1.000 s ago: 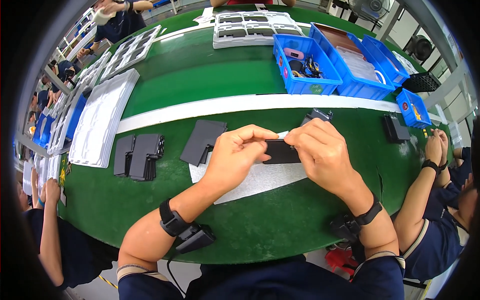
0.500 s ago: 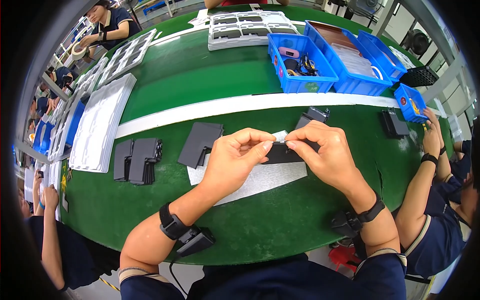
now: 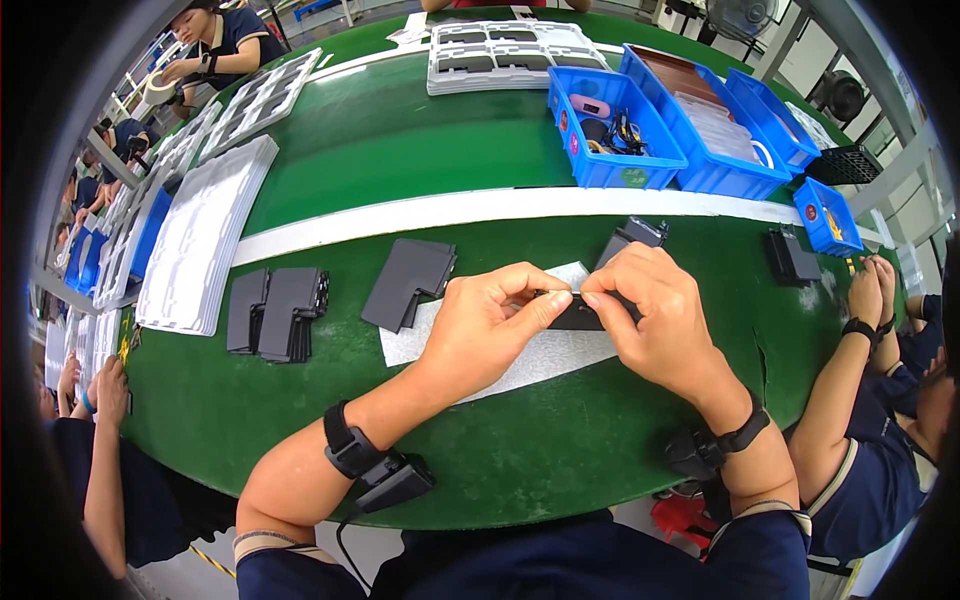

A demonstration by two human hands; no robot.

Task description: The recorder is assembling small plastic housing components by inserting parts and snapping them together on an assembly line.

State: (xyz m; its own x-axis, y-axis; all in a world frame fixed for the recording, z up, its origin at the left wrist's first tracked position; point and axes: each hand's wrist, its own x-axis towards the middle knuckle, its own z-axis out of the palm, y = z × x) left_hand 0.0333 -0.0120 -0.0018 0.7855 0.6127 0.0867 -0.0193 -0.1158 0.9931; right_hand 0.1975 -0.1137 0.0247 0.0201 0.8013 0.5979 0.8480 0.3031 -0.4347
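Observation:
Between my hands, a flat black piece (image 3: 578, 320) lies over a white sheet (image 3: 545, 370). My left hand (image 3: 488, 325) is closed, thumb and forefinger pinching at the piece's far edge. My right hand (image 3: 655, 308) pinches the same edge close beside it, the fingertips of both hands nearly meeting. Whatever small part lies between the fingertips is hidden. Left of the sheet, and partly on it, sits a stack of dark L-shaped flat pieces (image 3: 408, 283). Behind my right hand are more black pieces (image 3: 640, 234), partly covered by it.
More dark stacks (image 3: 290, 312) stand on the green table at left, and a black block (image 3: 792, 258) at right. Blue bins (image 3: 625, 172) and white trays (image 3: 500, 80) lie beyond a white strip (image 3: 480, 205). White trays (image 3: 205, 240) stand left. A co-worker's hands (image 3: 872, 290) are at right.
My left thumb and fingertips have shifted right along the edge, closer to my right fingertips. The view has shifted slightly. At right, the co-worker's hands have come down together.

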